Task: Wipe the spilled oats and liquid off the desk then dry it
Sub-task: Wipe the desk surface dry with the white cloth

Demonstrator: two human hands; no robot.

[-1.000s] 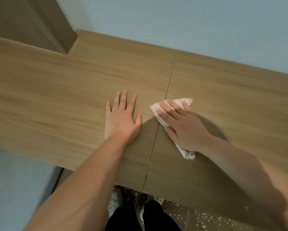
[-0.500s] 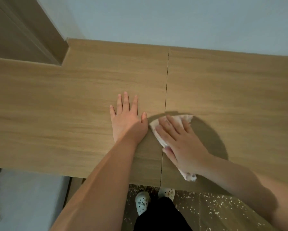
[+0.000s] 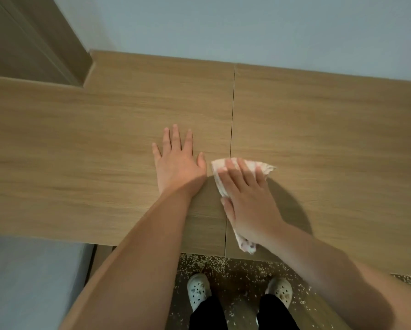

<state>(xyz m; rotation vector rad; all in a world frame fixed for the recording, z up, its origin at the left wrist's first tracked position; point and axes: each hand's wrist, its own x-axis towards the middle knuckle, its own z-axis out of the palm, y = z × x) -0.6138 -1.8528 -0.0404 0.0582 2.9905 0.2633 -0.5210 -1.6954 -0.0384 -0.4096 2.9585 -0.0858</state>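
The light wooden desk (image 3: pixel 85 144) fills the middle of the view, with a thin seam (image 3: pixel 232 125) running front to back. My left hand (image 3: pixel 178 163) lies flat on the wood, fingers straight, just left of the seam. My right hand (image 3: pixel 245 198) presses flat on a white patterned cloth (image 3: pixel 264 168) that straddles the seam; the cloth's ends stick out past my fingertips and below my wrist. I see no oats or liquid on the desk surface.
Spilled oats (image 3: pixel 223 265) are scattered over the dark floor below the desk's front edge, around my two feet in white clogs (image 3: pixel 198 290). A pale wall (image 3: pixel 247 27) backs the desk. A wooden panel (image 3: pixel 33 39) rises at the far left.
My right hand has slid the cloth back toward the desk's front edge and slightly left across the seam. The camera has tilted down, showing more floor. My left hand stays planted.
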